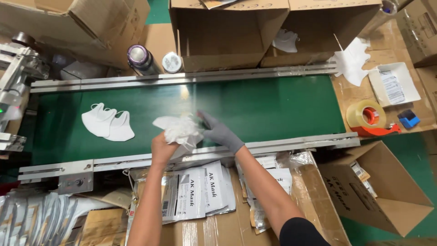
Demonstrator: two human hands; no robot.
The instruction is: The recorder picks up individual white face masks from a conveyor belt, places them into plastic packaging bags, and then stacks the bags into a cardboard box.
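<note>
My bare left hand (162, 148) grips a bunch of white face masks (180, 129) just above the near rail of the green conveyor belt (273, 107). On the same bunch, from the right, rests my right hand (220, 132) in a grey glove, its fingers spread. Two more white masks (108, 122) lie overlapping on the belt to the left, apart from both hands. Below my arms sits a stack of printed flat pouches (198, 191).
Open cardboard boxes (227, 36) stand behind the belt, with two bottles (143, 59) beside them. To the right lie a tape dispenser (369, 119), loose white masks (351, 61) and a white tray (394, 84). An open box (382, 191) sits at the lower right. Machine parts (13, 73) stand at the left.
</note>
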